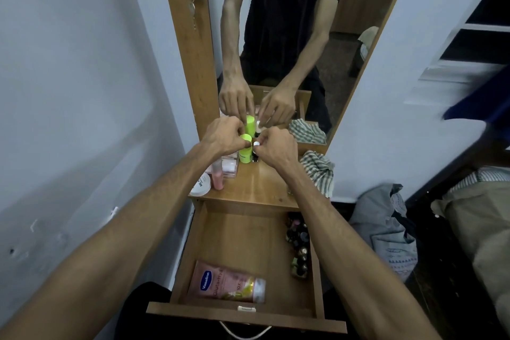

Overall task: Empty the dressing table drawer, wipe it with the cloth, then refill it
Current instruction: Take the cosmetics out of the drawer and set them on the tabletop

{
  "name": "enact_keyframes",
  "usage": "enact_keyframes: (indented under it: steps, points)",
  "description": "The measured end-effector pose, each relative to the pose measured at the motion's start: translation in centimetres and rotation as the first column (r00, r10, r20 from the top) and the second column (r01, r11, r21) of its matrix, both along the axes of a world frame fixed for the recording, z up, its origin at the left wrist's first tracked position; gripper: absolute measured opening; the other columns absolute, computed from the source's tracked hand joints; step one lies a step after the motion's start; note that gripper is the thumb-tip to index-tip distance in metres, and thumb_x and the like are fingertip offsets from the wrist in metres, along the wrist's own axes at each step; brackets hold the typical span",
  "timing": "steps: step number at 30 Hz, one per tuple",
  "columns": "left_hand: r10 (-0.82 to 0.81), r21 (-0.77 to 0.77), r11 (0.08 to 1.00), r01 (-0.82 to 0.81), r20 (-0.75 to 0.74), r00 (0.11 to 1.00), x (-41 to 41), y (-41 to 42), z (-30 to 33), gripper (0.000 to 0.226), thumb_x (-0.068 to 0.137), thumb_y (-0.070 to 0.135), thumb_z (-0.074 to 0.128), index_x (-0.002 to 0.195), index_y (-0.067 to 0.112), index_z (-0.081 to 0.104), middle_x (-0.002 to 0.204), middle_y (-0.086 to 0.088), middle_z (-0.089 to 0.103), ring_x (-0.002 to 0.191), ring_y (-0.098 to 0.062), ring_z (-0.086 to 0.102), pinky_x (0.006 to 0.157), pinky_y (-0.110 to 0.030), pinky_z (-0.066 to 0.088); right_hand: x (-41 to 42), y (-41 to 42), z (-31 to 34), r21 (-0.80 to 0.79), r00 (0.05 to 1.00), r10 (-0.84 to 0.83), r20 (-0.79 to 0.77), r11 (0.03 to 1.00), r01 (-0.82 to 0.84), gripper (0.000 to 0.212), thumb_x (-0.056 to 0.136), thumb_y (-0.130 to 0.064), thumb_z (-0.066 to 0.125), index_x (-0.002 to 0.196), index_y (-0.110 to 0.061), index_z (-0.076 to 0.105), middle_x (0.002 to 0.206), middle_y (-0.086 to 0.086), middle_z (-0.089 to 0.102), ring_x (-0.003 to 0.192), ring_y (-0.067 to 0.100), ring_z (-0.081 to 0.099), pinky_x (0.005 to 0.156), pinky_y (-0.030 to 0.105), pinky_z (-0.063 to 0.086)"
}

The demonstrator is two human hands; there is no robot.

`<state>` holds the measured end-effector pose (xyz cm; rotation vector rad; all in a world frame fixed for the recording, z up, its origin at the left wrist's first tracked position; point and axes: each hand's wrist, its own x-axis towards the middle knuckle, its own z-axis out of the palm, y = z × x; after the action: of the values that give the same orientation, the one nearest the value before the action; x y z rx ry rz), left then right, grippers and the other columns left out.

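Gripping green bottle (245, 150) with left hand (223, 135), right hand (276, 148) pinching white-capped vial (256, 144), both on tabletop behind drawer (245, 240). Light, rigid, likely slick; hold bodies. Tube (226, 281) inside drawer.

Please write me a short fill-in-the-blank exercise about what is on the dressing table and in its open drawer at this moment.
1. The left hand grips the cap of the ____-coloured bottle.
2. The striped cloth lies on the tabletop, to the ____ of both hands.
3. The pink Vaseline tube lies flat inside the open ____.
4. The right hand pinches a small bottle with a ____ cap.

Missing words: green; right; drawer; white
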<state>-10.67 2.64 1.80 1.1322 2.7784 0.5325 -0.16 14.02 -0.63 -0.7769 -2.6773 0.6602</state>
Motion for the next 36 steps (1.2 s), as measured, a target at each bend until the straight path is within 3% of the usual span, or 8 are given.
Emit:
enact_keyframes:
  steps: [3,9,14,19,23,30,36]
  points:
    - [0.005,0.0,1.0,-0.005,-0.011,1.0,-0.3,0.3,-0.4,0.022,0.072,0.04,0.078,0.078,0.018,0.076,0.07,0.0,0.069,0.069,-0.02,0.064,0.063,-0.038,0.056,-0.5,0.3,-0.5,-0.002,1.0,-0.002,-0.001,1.0,0.002,0.015,0.085,-0.022,0.067,0.091,-0.02,0.081,0.082,0.0,0.075,0.075,0.019,0.064,0.064,0.026,0.042]
    - [0.03,0.0,1.0,-0.03,-0.032,0.999,-0.3,1.0,-0.7,0.023,0.072,0.038,0.075,0.076,0.016,0.075,0.069,-0.003,0.069,0.07,-0.023,0.064,0.063,-0.038,0.056,-1.1,0.2,-1.7,-0.027,0.999,-0.022,-0.038,0.999,0.021,0.02,0.087,-0.027,0.065,0.098,-0.021,0.08,0.087,0.003,0.077,0.087,0.027,0.07,0.074,0.036,0.057]
    - [0.06,0.011,0.998,-0.059,-0.04,0.997,-0.2,1.1,-1.0,0.02,0.07,0.035,0.073,0.074,0.015,0.074,0.067,-0.003,0.069,0.068,-0.024,0.064,0.063,-0.04,0.058,-1.0,0.2,-2.3,-0.045,0.995,-0.055,-0.088,0.998,0.051,0.019,0.087,-0.028,0.067,0.101,-0.022,0.08,0.088,0.002,0.077,0.089,0.025,0.071,0.076,0.038,0.058]
    - [0.054,0.014,0.998,-0.054,-0.056,0.997,-0.1,0.7,-0.9,0.032,0.073,0.041,0.074,0.092,0.016,0.075,0.081,-0.001,0.071,0.08,-0.023,0.066,0.066,-0.036,0.054,-0.5,0.2,-2.4,-0.048,0.993,-0.068,-0.097,0.997,0.063,0.022,0.09,-0.036,0.067,0.1,-0.02,0.077,0.089,0.003,0.076,0.09,0.026,0.07,0.077,0.039,0.058]
    - [0.039,0.13,0.991,-0.025,-0.106,0.994,0.5,0.0,-0.8,0.047,0.073,0.045,0.074,0.112,0.019,0.071,0.101,0.001,0.071,0.092,-0.022,0.065,0.073,-0.035,0.053,0.6,0.2,-2.1,-0.056,0.99,-0.09,-0.109,0.995,0.084,0.029,0.087,-0.041,0.068,0.104,-0.019,0.075,0.09,0.003,0.077,0.09,0.026,0.071,0.078,0.039,0.058]
    - [-0.046,0.436,0.884,0.169,-0.278,0.959,4.8,-1.6,-0.5,0.009,0.076,0.02,0.068,0.085,0.019,0.072,0.078,0.011,0.064,0.066,-0.004,0.046,0.059,-0.026,0.043,5.5,0.0,-2.1,-0.05,0.99,-0.011,-0.138,0.999,0.004,0.011,0.078,-0.023,0.069,0.085,-0.024,0.078,0.078,-0.004,0.075,0.076,0.017,0.07,0.07,0.034,0.058]
    - [-0.193,0.453,0.832,0.321,-0.307,0.932,11.2,-2.7,-3.0,0.006,0.074,0.012,0.066,0.078,0.016,0.068,0.073,0.009,0.062,0.063,-0.003,0.041,0.06,-0.023,0.038,11.1,-0.6,-3.4,-0.032,0.99,0.071,-0.118,0.997,-0.075,0.011,0.077,-0.024,0.068,0.082,-0.023,0.078,0.071,-0.008,0.072,0.067,0.01,0.066,0.066,0.03,0.055]
